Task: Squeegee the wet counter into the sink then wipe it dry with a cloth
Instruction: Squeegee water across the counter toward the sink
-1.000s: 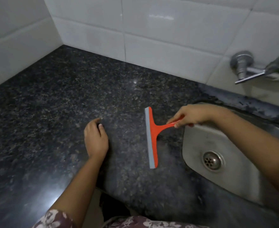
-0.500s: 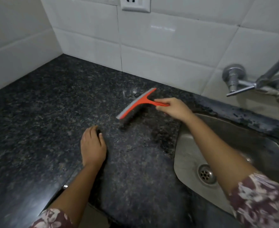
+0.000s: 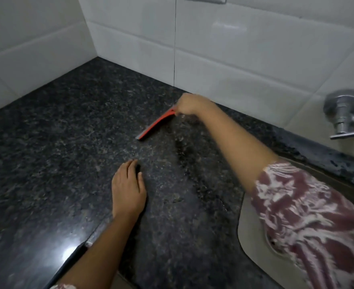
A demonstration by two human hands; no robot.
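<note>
An orange squeegee [image 3: 156, 125] with a grey blade rests its edge on the dark speckled granite counter [image 3: 67, 142], far back near the tiled wall. My right hand [image 3: 190, 106] is shut on its handle, which the fingers hide. My left hand [image 3: 128, 188] lies flat on the counter nearer to me, fingers together, holding nothing. The steel sink [image 3: 249, 230] is sunk into the counter at the lower right, mostly covered by my patterned sleeve [image 3: 309, 215]. No cloth is in view.
White tiled walls [image 3: 234, 49] meet in a corner at the back left. A chrome tap fitting [image 3: 343, 113] sticks out from the wall at the right. The counter's front edge [image 3: 76, 253] runs diagonally below my left forearm.
My right hand has carried the squeegee from beside the sink back toward the rear wall and turned its blade. My left hand has stayed flat on the counter.
</note>
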